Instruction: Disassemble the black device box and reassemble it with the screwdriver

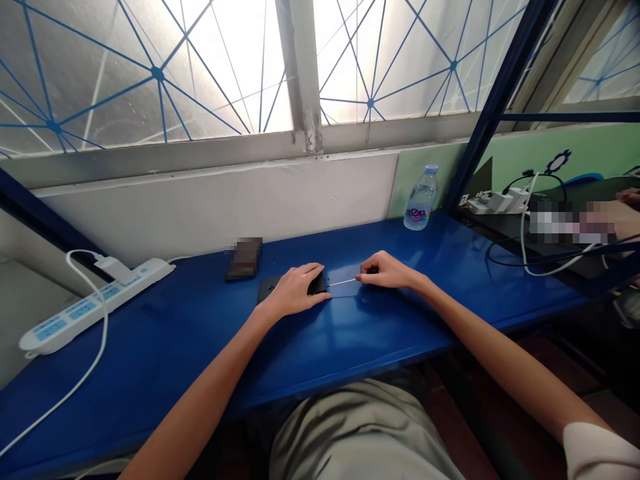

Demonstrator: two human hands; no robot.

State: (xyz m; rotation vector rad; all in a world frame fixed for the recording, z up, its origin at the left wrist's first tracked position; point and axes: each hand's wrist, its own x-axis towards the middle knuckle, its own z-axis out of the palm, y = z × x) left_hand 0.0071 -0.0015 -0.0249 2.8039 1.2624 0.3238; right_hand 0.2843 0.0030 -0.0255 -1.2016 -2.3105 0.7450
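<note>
My left hand (295,291) lies over a flat black case (268,287) on the blue table, its fingers and thumb gripping the far and near edges. Much of the case is hidden under that hand. To its right, my right hand (385,270) is closed in a pinch on a thin, light-coloured rod (343,283). The rod points left, with its tip at or close to the case's right edge; I cannot tell whether they touch. Something dark shows between the right fingers, too small to name. A dark, phone-like slab (245,259), partly blurred, lies behind the case.
A white power strip (100,307) with a plugged-in charger and cable lies on the left of the blue table (195,353). A water bottle (421,199) stands by the back wall. Beyond the blue post, another person's hand (625,217) is near cables and plugs.
</note>
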